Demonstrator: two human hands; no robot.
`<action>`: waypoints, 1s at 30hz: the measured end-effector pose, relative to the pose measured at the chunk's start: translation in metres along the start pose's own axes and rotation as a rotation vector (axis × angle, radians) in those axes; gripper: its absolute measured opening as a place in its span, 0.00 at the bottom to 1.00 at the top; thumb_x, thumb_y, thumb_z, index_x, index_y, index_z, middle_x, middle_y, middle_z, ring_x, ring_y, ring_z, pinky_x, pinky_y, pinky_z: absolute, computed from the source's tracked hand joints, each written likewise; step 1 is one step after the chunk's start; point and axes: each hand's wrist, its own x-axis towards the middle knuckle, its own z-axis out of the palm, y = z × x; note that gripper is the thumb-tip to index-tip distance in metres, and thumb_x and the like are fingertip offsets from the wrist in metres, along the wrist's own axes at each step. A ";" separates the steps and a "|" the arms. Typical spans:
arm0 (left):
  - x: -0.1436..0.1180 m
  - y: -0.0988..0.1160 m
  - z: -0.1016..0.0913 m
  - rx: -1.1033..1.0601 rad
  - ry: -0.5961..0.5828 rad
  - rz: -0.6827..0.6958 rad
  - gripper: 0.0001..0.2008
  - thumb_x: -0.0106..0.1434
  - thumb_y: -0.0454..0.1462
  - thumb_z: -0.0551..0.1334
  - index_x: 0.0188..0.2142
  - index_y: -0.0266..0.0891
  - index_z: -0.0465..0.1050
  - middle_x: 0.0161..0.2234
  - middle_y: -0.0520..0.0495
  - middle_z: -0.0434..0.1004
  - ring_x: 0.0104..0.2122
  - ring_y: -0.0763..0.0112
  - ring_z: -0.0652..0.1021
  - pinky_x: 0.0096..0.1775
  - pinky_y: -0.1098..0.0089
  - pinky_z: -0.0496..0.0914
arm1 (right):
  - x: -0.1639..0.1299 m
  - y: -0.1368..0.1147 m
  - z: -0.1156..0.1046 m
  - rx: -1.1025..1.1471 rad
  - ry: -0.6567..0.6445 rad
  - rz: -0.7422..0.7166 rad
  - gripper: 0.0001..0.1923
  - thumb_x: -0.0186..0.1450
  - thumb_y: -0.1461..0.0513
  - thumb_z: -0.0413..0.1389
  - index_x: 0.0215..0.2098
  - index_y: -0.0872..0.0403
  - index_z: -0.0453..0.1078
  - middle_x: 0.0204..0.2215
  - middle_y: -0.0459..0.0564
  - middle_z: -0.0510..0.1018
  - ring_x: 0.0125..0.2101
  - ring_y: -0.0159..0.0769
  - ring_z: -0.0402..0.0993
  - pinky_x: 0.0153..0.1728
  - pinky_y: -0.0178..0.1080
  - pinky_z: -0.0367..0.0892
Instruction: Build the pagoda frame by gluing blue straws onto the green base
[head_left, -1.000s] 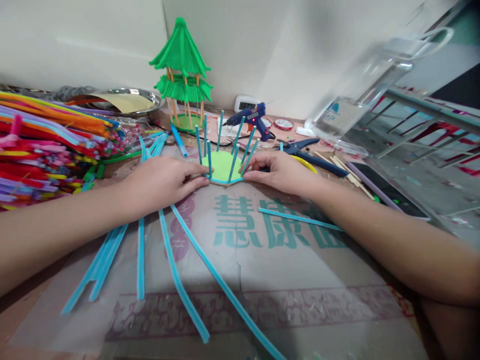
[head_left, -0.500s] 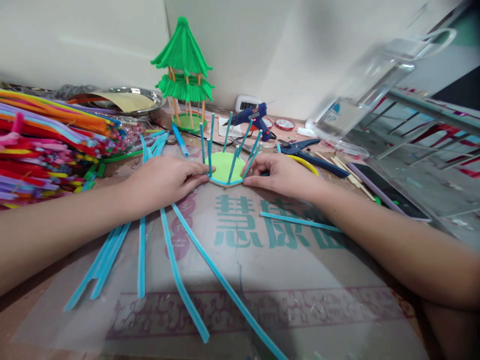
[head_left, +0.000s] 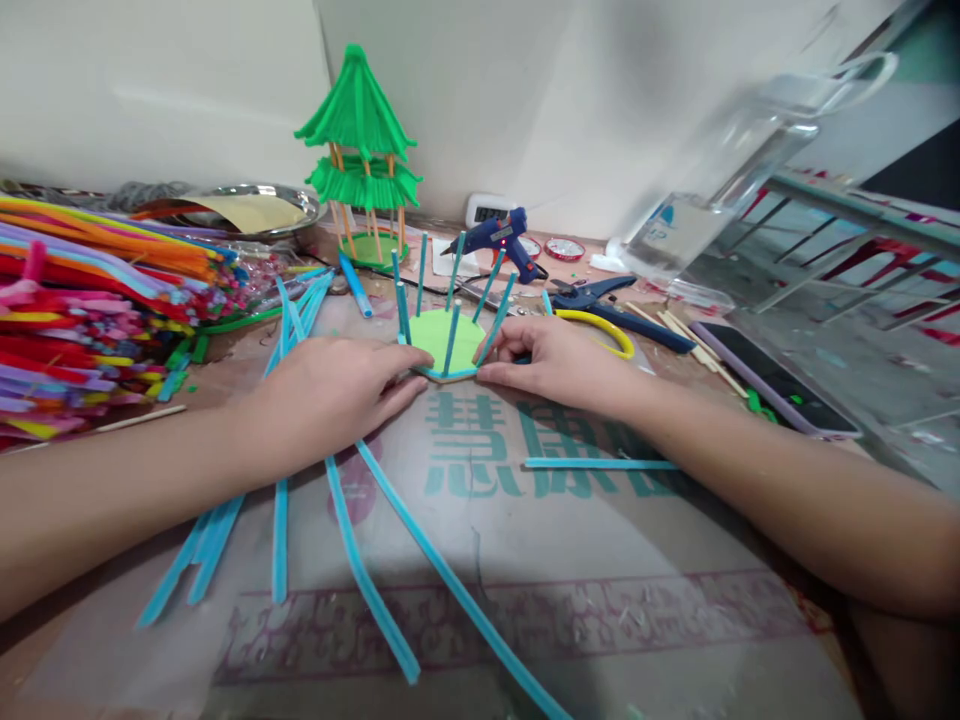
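A small green hexagonal base point(head_left: 439, 335) edged in blue lies on the table, with several blue sticks standing up around its rim. My left hand point(head_left: 334, 385) rests at its left side, fingertips pinching the near-left edge. From the right, my right hand point(head_left: 551, 355) holds the other edge, thumb and fingers against a blue stick. Several long blue pipe cleaners point(head_left: 360, 570) fan out on the plastic sheet under my left arm. One short blue piece point(head_left: 600, 464) lies below my right wrist.
A finished green pagoda model point(head_left: 360, 150) stands at the back. A pile of coloured pipe cleaners point(head_left: 90, 290) fills the left. A blue glue gun point(head_left: 499, 238), blue pliers point(head_left: 607, 305), wooden sticks point(head_left: 697, 345) and a phone point(head_left: 772, 380) lie to the right, near a clear jug point(head_left: 720, 170).
The base with its sticks has turned and slid slightly toward me between both hands. The short blue piece by my right wrist now lies flatter.
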 end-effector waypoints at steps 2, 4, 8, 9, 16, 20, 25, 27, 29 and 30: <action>0.003 -0.003 0.004 -0.029 0.016 -0.001 0.19 0.73 0.48 0.54 0.51 0.45 0.78 0.35 0.48 0.85 0.30 0.64 0.81 0.29 0.67 0.64 | 0.000 -0.001 0.001 0.005 -0.003 -0.011 0.10 0.62 0.55 0.62 0.34 0.54 0.72 0.21 0.41 0.72 0.22 0.28 0.65 0.25 0.34 0.57; 0.004 -0.006 0.005 -0.034 0.032 -0.007 0.18 0.72 0.48 0.54 0.50 0.46 0.79 0.33 0.48 0.85 0.30 0.64 0.81 0.30 0.67 0.65 | 0.000 -0.001 0.002 0.011 -0.001 -0.007 0.10 0.62 0.55 0.62 0.33 0.54 0.72 0.21 0.40 0.72 0.22 0.28 0.65 0.25 0.34 0.57; 0.005 -0.007 0.005 -0.038 0.041 -0.020 0.16 0.72 0.46 0.55 0.48 0.46 0.80 0.33 0.49 0.85 0.30 0.64 0.81 0.31 0.68 0.65 | 0.000 -0.002 0.002 0.014 0.012 -0.008 0.09 0.62 0.56 0.62 0.32 0.54 0.70 0.21 0.40 0.71 0.21 0.27 0.65 0.25 0.34 0.57; 0.005 -0.007 0.005 -0.037 0.040 -0.019 0.16 0.72 0.46 0.56 0.48 0.46 0.81 0.33 0.49 0.85 0.30 0.64 0.81 0.31 0.68 0.65 | -0.001 -0.002 0.002 0.010 0.013 -0.019 0.09 0.62 0.56 0.61 0.32 0.54 0.71 0.22 0.41 0.72 0.22 0.28 0.65 0.25 0.34 0.58; 0.006 -0.007 0.004 -0.021 0.019 -0.024 0.17 0.72 0.46 0.55 0.49 0.46 0.81 0.35 0.48 0.86 0.32 0.61 0.81 0.33 0.67 0.65 | -0.003 0.002 -0.003 -0.048 -0.029 -0.073 0.10 0.65 0.55 0.60 0.39 0.53 0.73 0.26 0.43 0.77 0.25 0.31 0.71 0.29 0.35 0.61; 0.005 -0.008 0.004 -0.022 0.003 -0.029 0.18 0.72 0.47 0.54 0.49 0.46 0.80 0.38 0.48 0.86 0.34 0.60 0.82 0.33 0.67 0.65 | -0.005 0.007 -0.007 -0.134 0.047 -0.135 0.07 0.66 0.58 0.60 0.39 0.54 0.75 0.32 0.47 0.81 0.31 0.34 0.75 0.33 0.36 0.65; 0.006 -0.009 0.006 -0.007 0.015 -0.008 0.18 0.72 0.46 0.54 0.49 0.45 0.80 0.39 0.48 0.86 0.35 0.60 0.82 0.33 0.67 0.65 | -0.005 0.012 -0.003 -0.304 0.104 -0.494 0.10 0.71 0.61 0.56 0.45 0.54 0.78 0.39 0.51 0.82 0.38 0.36 0.77 0.39 0.37 0.67; 0.006 -0.009 0.006 -0.002 0.015 -0.010 0.18 0.72 0.46 0.53 0.49 0.45 0.80 0.38 0.48 0.86 0.35 0.61 0.82 0.33 0.67 0.65 | -0.004 0.013 0.000 -0.355 0.113 -0.557 0.11 0.72 0.61 0.55 0.46 0.55 0.79 0.38 0.52 0.82 0.37 0.36 0.76 0.38 0.37 0.66; 0.006 -0.009 0.007 0.003 0.016 -0.014 0.19 0.73 0.46 0.53 0.49 0.45 0.80 0.39 0.47 0.86 0.35 0.61 0.82 0.33 0.67 0.64 | -0.003 0.013 0.003 -0.379 0.130 -0.580 0.11 0.72 0.61 0.55 0.45 0.56 0.79 0.37 0.53 0.81 0.37 0.36 0.76 0.37 0.37 0.66; 0.005 -0.010 0.007 0.004 0.017 -0.014 0.19 0.73 0.47 0.53 0.49 0.45 0.80 0.38 0.47 0.86 0.35 0.61 0.82 0.32 0.67 0.64 | -0.002 0.013 0.005 -0.387 0.138 -0.588 0.10 0.72 0.62 0.55 0.45 0.56 0.79 0.37 0.53 0.81 0.37 0.36 0.76 0.37 0.37 0.65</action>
